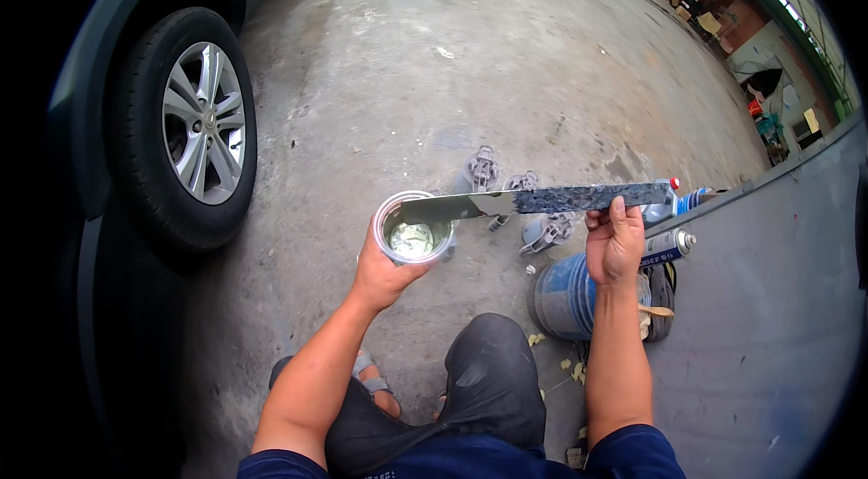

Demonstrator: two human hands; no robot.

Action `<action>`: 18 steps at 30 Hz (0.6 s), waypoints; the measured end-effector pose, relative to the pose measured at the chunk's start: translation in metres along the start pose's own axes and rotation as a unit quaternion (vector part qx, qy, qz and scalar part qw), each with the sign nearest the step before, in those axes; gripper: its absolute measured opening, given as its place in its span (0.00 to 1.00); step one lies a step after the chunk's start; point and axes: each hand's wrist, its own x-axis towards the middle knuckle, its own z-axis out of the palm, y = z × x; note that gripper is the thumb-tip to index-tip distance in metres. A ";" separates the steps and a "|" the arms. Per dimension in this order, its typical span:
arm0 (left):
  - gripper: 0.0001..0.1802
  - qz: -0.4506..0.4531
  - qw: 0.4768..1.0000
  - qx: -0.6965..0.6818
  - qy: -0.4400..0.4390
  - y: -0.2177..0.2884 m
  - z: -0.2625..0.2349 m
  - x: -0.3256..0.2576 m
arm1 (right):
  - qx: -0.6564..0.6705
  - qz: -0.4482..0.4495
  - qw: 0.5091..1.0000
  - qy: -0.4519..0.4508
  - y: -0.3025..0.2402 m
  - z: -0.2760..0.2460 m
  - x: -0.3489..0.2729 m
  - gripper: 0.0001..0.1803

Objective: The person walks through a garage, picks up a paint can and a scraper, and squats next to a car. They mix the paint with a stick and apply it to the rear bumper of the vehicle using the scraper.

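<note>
My left hand [384,271] is wrapped round a clear plastic cup [387,208], raised in front of my knees. Pale, shiny liquid [412,240] lies in its bottom. My right hand [619,242] grips the far right end of a long flat stirring stick [588,199], thumb on top. Dark, mottled dried paint coats the stick's right half; its left half is smooth and grey-green. The stick lies almost level, its left tip over the cup's mouth. Whether the tip touches the rim or the liquid, I cannot tell.
Beyond the stick, paint-stained spray guns [548,233] stand on the concrete floor [362,108]. A blue bucket [562,296] and an aerosol can [667,247] are by my right forearm, beside a grey panel [750,325]. A car wheel [206,122] is at left.
</note>
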 end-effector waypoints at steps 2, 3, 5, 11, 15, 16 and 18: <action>0.41 -0.014 1.000 -0.003 -0.012 0.002 0.002 0.001 | 0.039 0.011 0.998 -0.047 0.007 -0.003 -0.002 0.06; 0.41 -0.017 1.000 0.000 -0.012 0.005 0.002 0.000 | 0.051 0.024 0.997 -0.056 0.007 -0.005 -0.003 0.06; 0.41 -0.023 1.000 0.005 -0.010 0.010 0.004 -0.001 | 0.076 0.050 0.993 -0.076 0.005 -0.010 -0.004 0.09; 0.41 -0.002 1.000 0.014 -0.003 0.007 0.001 -0.002 | 0.188 0.059 0.965 -0.175 0.015 -0.019 -0.003 0.13; 0.42 0.010 1.000 0.019 -0.001 0.008 -0.002 -0.002 | 0.185 0.088 0.965 -0.166 0.023 -0.018 -0.008 0.13; 0.42 0.009 1.000 0.018 -0.001 0.008 -0.002 -0.002 | 0.171 0.094 0.969 -0.153 0.024 -0.019 -0.011 0.13; 0.42 0.012 1.000 0.028 0.000 0.009 -0.002 -0.002 | 0.141 0.122 0.977 -0.104 0.027 -0.023 -0.016 0.15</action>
